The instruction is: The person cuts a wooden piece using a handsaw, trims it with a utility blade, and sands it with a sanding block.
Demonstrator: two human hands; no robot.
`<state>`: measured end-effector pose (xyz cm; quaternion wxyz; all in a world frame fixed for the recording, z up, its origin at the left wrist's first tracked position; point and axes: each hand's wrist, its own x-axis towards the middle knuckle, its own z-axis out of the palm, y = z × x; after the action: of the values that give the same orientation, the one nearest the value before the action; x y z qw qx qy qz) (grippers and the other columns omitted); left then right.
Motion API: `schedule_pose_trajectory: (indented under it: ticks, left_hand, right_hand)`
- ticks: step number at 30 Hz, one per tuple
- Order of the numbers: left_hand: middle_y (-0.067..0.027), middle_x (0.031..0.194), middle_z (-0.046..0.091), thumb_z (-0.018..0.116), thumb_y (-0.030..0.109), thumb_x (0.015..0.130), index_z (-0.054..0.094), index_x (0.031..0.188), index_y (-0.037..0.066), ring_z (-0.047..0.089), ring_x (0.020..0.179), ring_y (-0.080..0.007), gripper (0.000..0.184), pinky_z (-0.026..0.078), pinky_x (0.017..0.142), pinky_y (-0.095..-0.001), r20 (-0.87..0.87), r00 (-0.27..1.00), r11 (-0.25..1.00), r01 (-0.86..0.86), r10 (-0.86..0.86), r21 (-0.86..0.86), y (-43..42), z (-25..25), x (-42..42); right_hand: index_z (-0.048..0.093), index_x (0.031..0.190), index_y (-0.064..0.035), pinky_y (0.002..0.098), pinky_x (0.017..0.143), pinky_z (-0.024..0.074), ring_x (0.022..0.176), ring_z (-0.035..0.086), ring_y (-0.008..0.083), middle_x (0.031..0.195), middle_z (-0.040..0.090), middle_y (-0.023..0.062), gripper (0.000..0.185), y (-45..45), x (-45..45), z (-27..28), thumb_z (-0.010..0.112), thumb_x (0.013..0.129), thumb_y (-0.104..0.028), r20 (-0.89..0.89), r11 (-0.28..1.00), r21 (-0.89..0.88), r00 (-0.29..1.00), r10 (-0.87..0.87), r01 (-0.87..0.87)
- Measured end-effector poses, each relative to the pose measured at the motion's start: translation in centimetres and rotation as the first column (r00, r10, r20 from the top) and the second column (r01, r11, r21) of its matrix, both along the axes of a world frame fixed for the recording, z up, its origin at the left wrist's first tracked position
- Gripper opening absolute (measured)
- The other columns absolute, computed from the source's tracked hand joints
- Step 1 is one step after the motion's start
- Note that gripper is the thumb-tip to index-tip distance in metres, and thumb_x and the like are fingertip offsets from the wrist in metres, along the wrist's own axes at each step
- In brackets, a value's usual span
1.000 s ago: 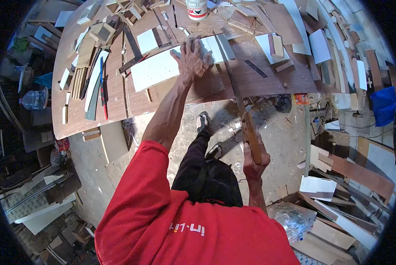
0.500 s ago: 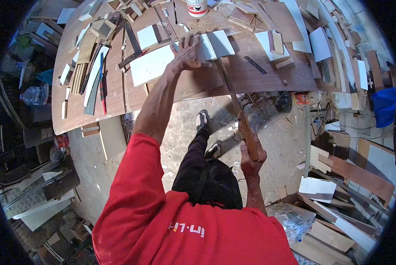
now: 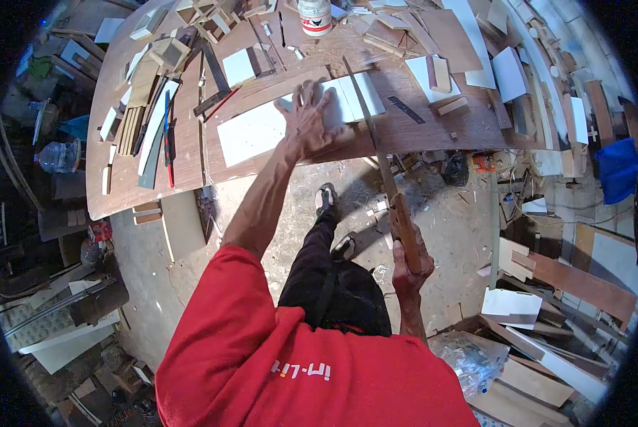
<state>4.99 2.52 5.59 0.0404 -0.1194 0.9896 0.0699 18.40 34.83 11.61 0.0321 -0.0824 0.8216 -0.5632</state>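
My left hand [image 3: 308,119] lies with fingers spread on a long white board [image 3: 251,135] near the table's front edge. In my right hand [image 3: 413,262] is the wooden handle of a handsaw [image 3: 376,139], held low in front of the table. The saw's blade points away from me and crosses over the board's right part, its tip reaching past the far edge. Whether the teeth touch the board I cannot tell. A dark flat metal strip [image 3: 406,109] rests to the right of the blade.
The brown table [image 3: 262,171] carries wood offcuts, a white tub [image 3: 315,18] at the back, a red pencil-like stick [image 3: 221,104] and a stack of strips [image 3: 137,107] at left. Scrap boards [image 3: 582,285] pile up at right. A plastic bag [image 3: 472,359] lies near my right side.
The white board has come closer to the table's front edge, with my left hand flattened onto it. The saw blade now extends across the board, where before its far end was hidden near the board's edge.
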Motion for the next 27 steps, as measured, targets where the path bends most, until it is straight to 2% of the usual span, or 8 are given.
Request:
schedule_pose_trajectory:
  ticks: [2, 4, 7, 10, 13, 20, 22, 27]
  left_hand:
    - [-0.0121, 0.158, 0.016, 0.069, 0.064, 0.071, 0.027, 0.151, 0.027, 0.013, 0.144, -0.0415, 0.098, 0.012, 0.106, -0.0753, -0.009, 1.000, 1.000, -0.015, 0.015, -0.003, 0.6, -0.7, 0.7]
    - [-0.0118, 0.156, 0.020, 0.061, 0.065, 0.076, 0.033, 0.148, 0.022, 0.017, 0.143, -0.0395, 0.089, 0.013, 0.104, -0.0766, -0.266, 0.963, 0.999, 0.046, -0.049, -0.017, 0.4, -1.2, 1.1]
    - [-0.0131, 0.156, 0.021, 0.055, 0.070, 0.079, 0.030, 0.149, 0.024, 0.017, 0.143, -0.0397, 0.088, 0.010, 0.105, -0.0760, -0.251, 0.965, 0.997, 0.064, -0.070, -0.032, -0.8, -1.9, 0.6]
    - [-0.0135, 0.157, 0.020, 0.048, 0.074, 0.082, 0.026, 0.151, 0.026, 0.015, 0.144, -0.0400, 0.087, 0.007, 0.105, -0.0759, -0.242, 0.965, 0.995, 0.103, -0.101, -0.004, -1.0, -2.1, 0.5]
    - [-0.0114, 0.159, 0.017, 0.037, 0.069, 0.090, 0.024, 0.152, 0.025, 0.012, 0.145, -0.0410, 0.077, 0.002, 0.104, -0.0773, -0.157, 0.982, 0.981, -0.073, 0.102, 0.180, -1.3, -2.5, -1.0]
    - [-0.0072, 0.161, 0.008, 0.037, 0.073, 0.087, 0.018, 0.154, 0.027, 0.003, 0.146, -0.0402, 0.083, 0.000, 0.100, -0.0806, -0.041, 0.979, 0.975, -0.194, 0.199, 0.109, -0.6, -3.9, -2.6]
    - [-0.0071, 0.161, 0.008, 0.040, 0.075, 0.084, 0.017, 0.154, 0.028, 0.002, 0.146, -0.0401, 0.088, -0.001, 0.101, -0.0803, -0.015, 0.987, 0.983, -0.157, 0.159, 0.091, -0.8, -3.9, -2.6]
    - [-0.0066, 0.161, 0.009, 0.040, 0.077, 0.082, 0.017, 0.153, 0.029, 0.002, 0.147, -0.0395, 0.089, 0.000, 0.101, -0.0802, -0.001, 0.979, 0.971, -0.203, 0.205, 0.129, -0.5, -3.6, -2.8]
  right_hand:
    - [0.056, 0.127, 0.0066, 0.0334, 0.086, 0.0512, 0.099, 0.066, 0.0212, 0.110, 0.069, 0.0166, 0.043, 0.1, 0.0, 0.0, 0.061, 0.084, 0.001, 0.026, 1.000, 0.019, 1.000, -0.004, 0.003]
    - [0.056, 0.126, 0.0067, 0.0330, 0.088, 0.0507, 0.102, 0.066, 0.0216, 0.111, 0.068, 0.0170, 0.043, 0.3, 0.1, -0.1, 0.060, 0.084, 0.003, 0.078, 1.000, -0.005, 0.997, 0.020, -0.020]
    - [0.057, 0.127, 0.0032, 0.0315, 0.070, 0.0534, 0.081, 0.070, 0.0203, 0.109, 0.070, 0.0172, 0.043, 0.7, 0.2, -1.1, 0.061, 0.084, -0.003, 0.039, 0.999, 0.014, 0.998, 0.047, -0.047]
    - [0.057, 0.126, 0.0055, 0.0325, 0.091, 0.0496, 0.105, 0.065, 0.0213, 0.116, 0.066, 0.0175, 0.042, 0.9, 0.5, -1.3, 0.059, 0.084, 0.004, 0.082, 0.999, 0.000, 0.995, 0.047, -0.048]
    - [0.057, 0.126, 0.0052, 0.0330, 0.090, 0.0498, 0.105, 0.065, 0.0226, 0.116, 0.066, 0.0176, 0.041, 0.7, 0.8, -1.5, 0.059, 0.084, 0.003, 0.109, 0.999, -0.012, 0.993, 0.044, -0.043]
    - [0.057, 0.126, 0.0047, 0.0337, 0.085, 0.0509, 0.099, 0.066, 0.0240, 0.114, 0.066, 0.0183, 0.041, 0.5, 1.0, -2.2, 0.059, 0.085, -0.002, 0.142, 0.998, 0.033, 0.988, 0.056, -0.061]
    - [0.059, 0.124, 0.0017, 0.0331, 0.057, 0.0500, 0.064, 0.068, 0.0233, 0.090, 0.070, 0.0190, 0.043, 0.5, 1.1, -3.0, 0.064, 0.082, -0.005, -0.055, 0.993, 0.113, 0.998, 0.043, -0.036]
    - [0.059, 0.125, 0.0002, 0.0331, 0.055, 0.0497, 0.064, 0.068, 0.0234, 0.096, 0.071, 0.0187, 0.044, 0.6, 1.6, -3.8, 0.063, 0.082, -0.004, -0.115, 0.997, 0.071, 0.993, 0.038, -0.030]
